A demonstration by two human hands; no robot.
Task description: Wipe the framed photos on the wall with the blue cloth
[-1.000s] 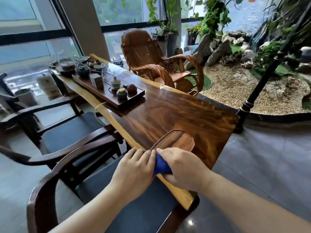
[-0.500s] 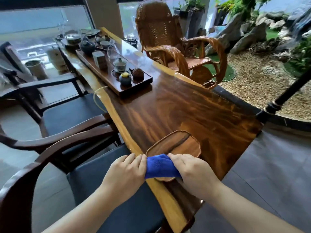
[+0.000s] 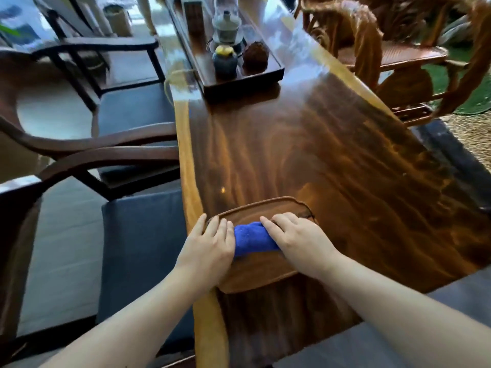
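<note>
Long dark figured-wood table (image 3: 332, 155): bears a shallow oval wooden tray (image 3: 261, 269) at its near end. Bunched blue cloth (image 3: 251, 237) lies on that tray, clamped between left hand (image 3: 207, 248) and right hand (image 3: 300, 240). Judged step: gathering the cloth. Next: lift it clear, find the wall; no framed photos in view. Dark wooden armchair (image 3: 87, 158) crowds the left
</note>
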